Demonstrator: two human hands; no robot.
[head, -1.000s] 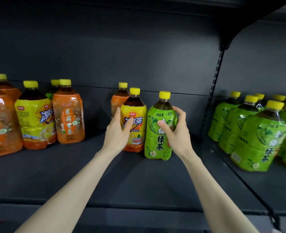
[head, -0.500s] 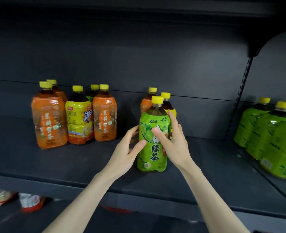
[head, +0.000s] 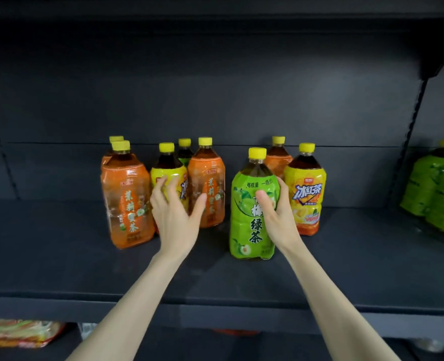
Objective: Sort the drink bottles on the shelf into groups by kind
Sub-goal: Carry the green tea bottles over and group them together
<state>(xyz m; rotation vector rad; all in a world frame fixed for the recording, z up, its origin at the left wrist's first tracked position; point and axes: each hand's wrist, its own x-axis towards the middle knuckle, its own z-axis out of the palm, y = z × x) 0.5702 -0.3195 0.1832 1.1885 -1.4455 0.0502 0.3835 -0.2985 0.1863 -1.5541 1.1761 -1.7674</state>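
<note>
On the dark shelf a green tea bottle stands upright near the middle, and my right hand grips its right side. My left hand is spread open in front of a yellow iced tea bottle, between two orange jasmine tea bottles. Another yellow iced tea bottle stands right of the green one, with an orange bottle behind it. A green-labelled bottle hides at the back of the left cluster.
A group of green tea bottles stands on the neighbouring shelf section at the right, past an upright post. Snack packets lie on the shelf below at the left. The shelf's front edge runs under my forearms.
My right hand has slid the green tea bottle forward, away from the yellow and orange bottles. My left hand left that bottle and moved left to the yellow bottle in the left cluster.
</note>
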